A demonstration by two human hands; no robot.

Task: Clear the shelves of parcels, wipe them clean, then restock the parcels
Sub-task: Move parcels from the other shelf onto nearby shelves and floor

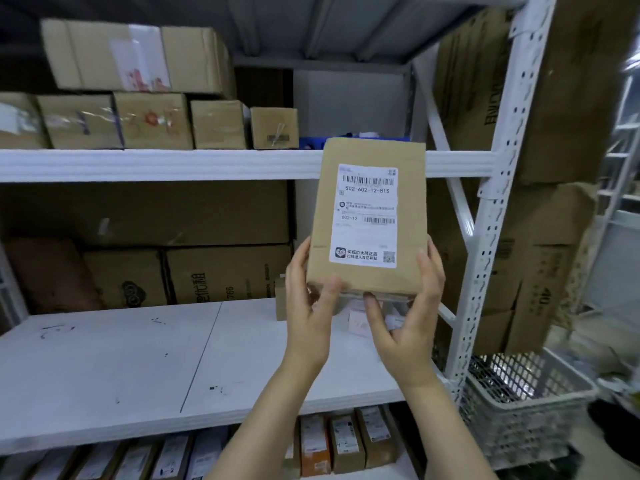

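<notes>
Head view: white steel rack fills the frame; take its middle shelf as the reference. That board is white, two panels meeting at a seam, with a few dark scuffs. At its back, big brown cartons stand stacked. One level above it, a row of smaller cardboard boxes sits on the upper shelf, with a wider box lying across them at the left. Right of the middle shelf, past the perforated upright, a white mesh basket sits low; whether it touches the post, cannot tell. Below the middle shelf, labelled packages stand in a row. You hold the parcel, a flat brown box, upright in the air over the right end of the middle shelf. Its top edge overlaps the beam of the shelf above. Your left hand grips its lower left corner, thumb on the front face, fingers behind. Your right hand grips the lower right corner, thumb at the bottom edge, fingers up the side. White shipping label faces you, barcodes upright.
</notes>
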